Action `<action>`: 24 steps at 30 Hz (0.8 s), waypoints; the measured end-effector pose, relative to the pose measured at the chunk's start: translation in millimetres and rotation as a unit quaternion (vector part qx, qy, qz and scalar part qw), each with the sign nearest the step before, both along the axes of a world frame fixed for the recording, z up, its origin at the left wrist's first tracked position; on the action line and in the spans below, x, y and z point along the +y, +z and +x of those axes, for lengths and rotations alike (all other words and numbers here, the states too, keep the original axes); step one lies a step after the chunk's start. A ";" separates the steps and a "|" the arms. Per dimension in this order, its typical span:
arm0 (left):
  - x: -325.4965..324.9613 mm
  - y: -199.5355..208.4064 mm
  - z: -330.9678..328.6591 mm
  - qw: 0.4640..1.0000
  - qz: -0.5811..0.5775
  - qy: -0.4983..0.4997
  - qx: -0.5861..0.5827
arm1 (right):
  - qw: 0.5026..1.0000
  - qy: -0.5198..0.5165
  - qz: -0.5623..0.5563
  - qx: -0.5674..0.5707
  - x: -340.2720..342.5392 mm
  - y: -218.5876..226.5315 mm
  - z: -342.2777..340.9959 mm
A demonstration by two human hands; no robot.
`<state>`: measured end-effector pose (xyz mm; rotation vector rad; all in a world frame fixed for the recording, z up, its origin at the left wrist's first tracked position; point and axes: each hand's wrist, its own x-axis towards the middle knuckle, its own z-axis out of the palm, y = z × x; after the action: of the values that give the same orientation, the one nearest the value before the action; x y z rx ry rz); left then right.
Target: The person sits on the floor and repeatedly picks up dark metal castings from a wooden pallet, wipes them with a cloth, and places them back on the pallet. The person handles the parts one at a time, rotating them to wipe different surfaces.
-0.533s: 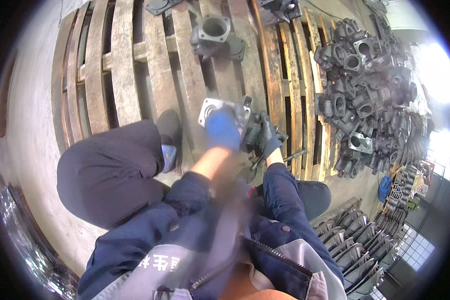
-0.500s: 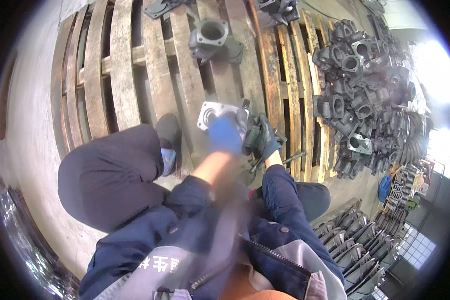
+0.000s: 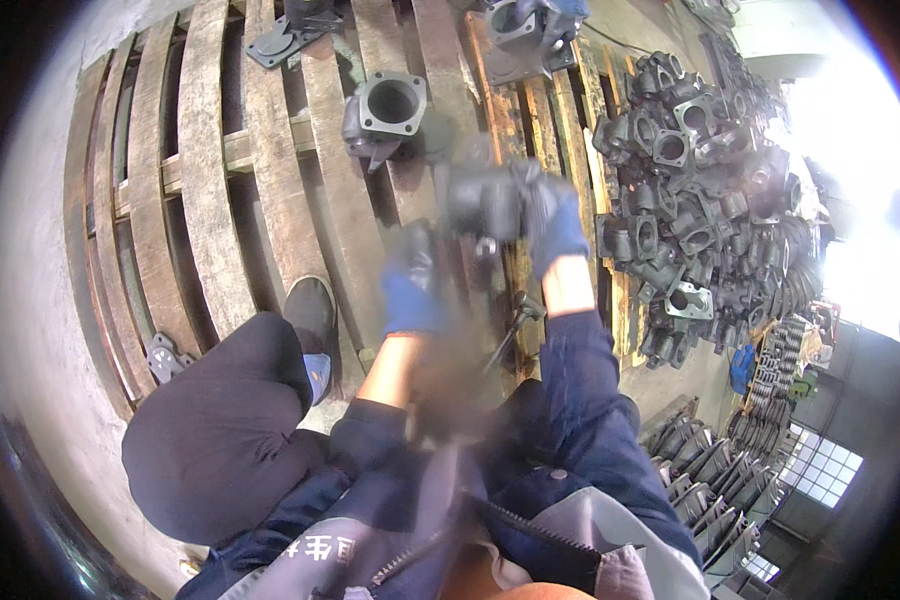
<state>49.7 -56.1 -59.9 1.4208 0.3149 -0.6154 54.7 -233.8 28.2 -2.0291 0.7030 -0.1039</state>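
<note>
My right hand, in a blue and dark work glove, is closed on the right end of a dark grey metal pipe casting, blurred by motion over the pallet. To its left, my left hand, gloved the same way, is apart from the casting; its fingers are smeared. Below my right hand, a hammer-like tool with a dark head stands at a slant, its handle running down toward my knees. Farther off, another casting with a square flange and round bore rests on the slats.
Wooden pallets lie under the work. A large heap of castings is on the right. A flat flanged part and more castings lie at the far side. Near my left knee is a small plate. Stacked metal parts stand at lower right.
The casting, earlier between both hands with its pale flange up, has moved farther away in my right hand. My left hand has come off it, and the view has shifted.
</note>
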 end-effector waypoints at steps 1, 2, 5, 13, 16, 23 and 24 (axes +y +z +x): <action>2.2 -11.2 4.7 1.000 0.003 0.006 0.020 | 0.999 -0.010 -0.030 0.027 -10.7 -0.8 24.0; 0.7 -21.5 5.5 0.999 0.033 0.022 0.004 | 0.998 -0.045 -0.029 0.033 -20.8 -4.1 47.9; 2.9 -45.7 1.3 0.995 -0.065 0.062 0.050 | 0.992 -0.103 -0.068 -0.021 -49.3 -21.9 100.7; -0.6 -47.2 -2.6 0.997 -0.061 0.047 0.030 | 0.979 0.009 -0.052 -0.198 -17.8 -57.1 114.7; -5.6 -47.3 -2.9 0.998 -0.037 0.026 0.046 | 0.955 -0.089 0.206 -0.196 -9.9 -67.5 83.3; -11.7 -42.6 -22.3 0.996 -0.042 -0.072 -0.023 | 0.984 -0.167 -0.047 0.047 -96.0 -72.2 -99.0; -13.6 -39.6 -24.4 0.995 -0.020 -0.091 -0.031 | 0.965 -0.180 -0.157 0.106 -115.0 -63.7 -126.3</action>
<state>25.3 -69.6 -99.5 1.4356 0.1239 -0.7203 -71.5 -348.8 -35.4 -2.2096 1.2552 -0.2238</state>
